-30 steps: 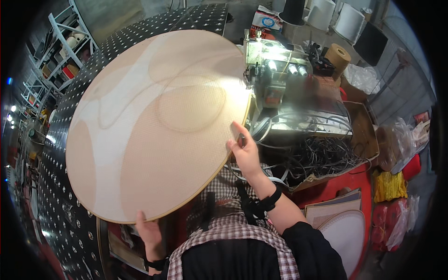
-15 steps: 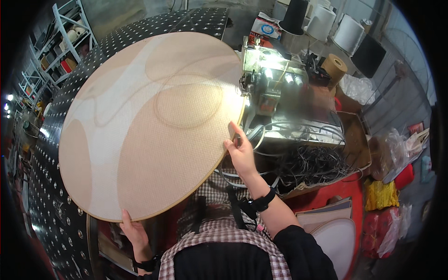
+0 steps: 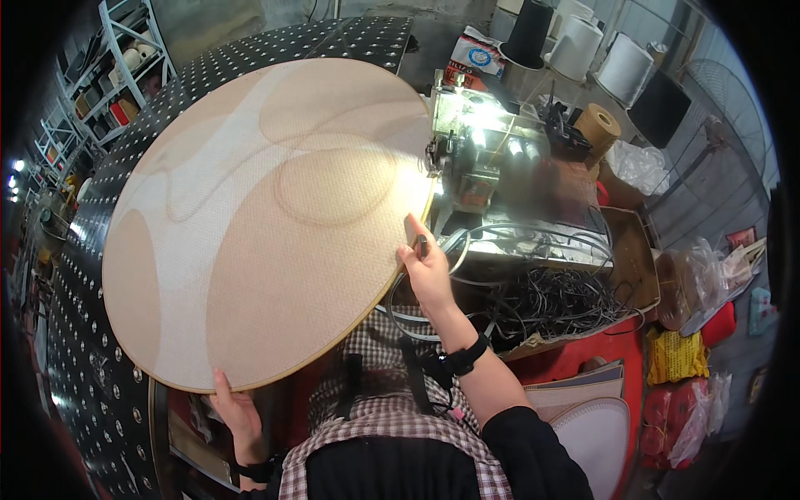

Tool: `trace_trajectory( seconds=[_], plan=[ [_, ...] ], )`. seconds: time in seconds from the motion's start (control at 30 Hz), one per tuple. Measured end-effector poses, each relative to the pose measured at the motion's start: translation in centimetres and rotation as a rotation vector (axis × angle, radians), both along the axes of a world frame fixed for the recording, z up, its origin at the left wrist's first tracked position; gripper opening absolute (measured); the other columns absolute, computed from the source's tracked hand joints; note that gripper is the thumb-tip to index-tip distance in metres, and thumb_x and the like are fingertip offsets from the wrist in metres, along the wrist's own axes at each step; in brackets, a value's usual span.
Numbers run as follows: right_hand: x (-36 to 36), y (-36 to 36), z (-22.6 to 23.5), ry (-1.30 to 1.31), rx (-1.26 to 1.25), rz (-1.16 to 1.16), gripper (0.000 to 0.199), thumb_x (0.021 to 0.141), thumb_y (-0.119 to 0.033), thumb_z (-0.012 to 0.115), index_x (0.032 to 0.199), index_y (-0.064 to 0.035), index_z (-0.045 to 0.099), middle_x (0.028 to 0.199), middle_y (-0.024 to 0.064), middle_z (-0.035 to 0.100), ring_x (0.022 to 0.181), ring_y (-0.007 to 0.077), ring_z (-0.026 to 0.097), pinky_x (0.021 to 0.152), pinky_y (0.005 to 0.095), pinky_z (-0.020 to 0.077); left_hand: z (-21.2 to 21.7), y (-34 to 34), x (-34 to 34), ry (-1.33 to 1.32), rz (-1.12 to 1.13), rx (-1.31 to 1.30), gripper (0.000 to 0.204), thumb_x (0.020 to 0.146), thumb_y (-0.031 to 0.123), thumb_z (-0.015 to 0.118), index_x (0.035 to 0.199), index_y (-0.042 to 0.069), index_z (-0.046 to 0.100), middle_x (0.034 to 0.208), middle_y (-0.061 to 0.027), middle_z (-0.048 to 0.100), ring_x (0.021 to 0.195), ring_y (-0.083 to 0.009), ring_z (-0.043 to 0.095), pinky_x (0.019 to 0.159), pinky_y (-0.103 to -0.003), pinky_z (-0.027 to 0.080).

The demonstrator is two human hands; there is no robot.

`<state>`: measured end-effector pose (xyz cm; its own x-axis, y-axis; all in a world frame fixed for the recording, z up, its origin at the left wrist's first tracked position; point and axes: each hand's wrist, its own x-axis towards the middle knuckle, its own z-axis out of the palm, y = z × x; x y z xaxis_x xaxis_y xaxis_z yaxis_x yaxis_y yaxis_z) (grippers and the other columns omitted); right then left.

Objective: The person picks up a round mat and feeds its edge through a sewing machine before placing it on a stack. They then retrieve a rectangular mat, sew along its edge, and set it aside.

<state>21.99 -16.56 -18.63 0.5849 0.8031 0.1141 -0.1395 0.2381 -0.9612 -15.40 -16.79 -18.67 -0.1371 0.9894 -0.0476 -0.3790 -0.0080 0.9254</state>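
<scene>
1. The round mat (image 3: pixel 250 225), pale pink and white with a thin yellowish rim, fills the left and centre of the frame. It lies over a black table (image 3: pixel 92 317) dotted with shiny studs; its right edge meets the brightly lit sewing machine (image 3: pixel 471 137) right of upper centre.
2. The left hand (image 3: pixel 236 414), at lower left, holds the mat's bottom edge lightly, thumb on top and fingers tucked below the rim.
3. The right hand (image 3: pixel 429 271), near the centre, is half curled, thumb and forefinger spread on the mat's right edge. A small dark thing shows between them; I cannot tell what it is, or whether the hand grips the mat.
4. Writing: the packet (image 3: pixel 477 57) at upper centre-right has a round blue emblem and bold lettering. Dark marks on the yellow bundle (image 3: pixel 677 356) at lower right are too small to read.
5. Black cones (image 3: pixel 527 33) and white cones (image 3: pixel 575 46) stand at upper right. Below them, a cardboard box (image 3: pixel 637 250) holds tangled dark strips (image 3: pixel 558 304).
</scene>
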Motion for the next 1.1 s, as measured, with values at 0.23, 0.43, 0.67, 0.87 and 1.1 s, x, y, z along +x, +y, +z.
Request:
trace_trajectory(
  seconds=[0.23,0.43,0.67,0.87,1.1],
  plan=[
    [1.0,0.9,0.5,-0.026,-0.005,-0.022,0.054,0.094,0.000,0.051,0.146,0.0014,0.035,0.143,0.0160,0.046,0.124,0.0180,0.050,0.103,0.0292,0.0392,-0.6,0.4,0.5,-0.010,-0.005,-0.012,0.031,0.100,0.024,0.053,0.119,0.000,0.057,0.122,-0.0084,0.062,0.111,-0.0193,0.059,0.094,-0.039,0.049],
    [0.7,0.7,0.4,-0.001,-0.018,-0.042,0.054,0.096,0.002,0.050,0.147,0.0008,0.033,0.123,0.0054,0.053,0.107,0.0090,0.051,0.096,0.0242,0.0396,-1.2,0.4,1.0,-0.009,-0.005,-0.013,0.032,0.100,0.026,0.053,0.124,0.004,0.055,0.124,-0.0079,0.060,0.113,-0.0192,0.058,0.094,-0.040,0.049],
    [1.6,1.3,0.9,0.020,0.025,-0.014,0.054,0.098,-0.008,0.053,0.147,-0.0017,0.033,0.147,0.0180,0.039,0.132,0.0203,0.042,0.108,0.0320,0.0359,-0.9,0.6,0.8,0.041,-0.049,-0.069,0.037,0.100,0.026,0.053,0.128,0.001,0.050,0.126,-0.0084,0.058,0.113,-0.0192,0.057,0.094,-0.040,0.049],
    [1.7,4.2,1.1,0.197,0.084,-0.124,0.052,0.092,0.003,0.050,0.142,0.0074,0.036,0.149,0.0201,0.038,0.138,0.0264,0.037,0.112,0.0361,0.0299,0.8,1.0,2.8,-0.043,-0.014,0.088,0.037,0.100,0.022,0.052,0.127,-0.004,0.051,0.126,-0.0108,0.059,0.113,-0.0219,0.058,0.093,-0.040,0.050],
    [2.2,6.9,0.8,0.252,0.089,-0.127,0.052,0.090,0.004,0.049,0.141,0.0090,0.037,0.149,0.0204,0.038,0.139,0.0260,0.035,0.113,0.0358,0.0274,1.3,3.8,2.7,-0.017,0.016,0.027,0.039,0.098,0.021,0.055,0.127,-0.005,0.052,0.125,-0.0134,0.059,0.115,-0.0216,0.057,0.095,-0.038,0.049]
  ],
)
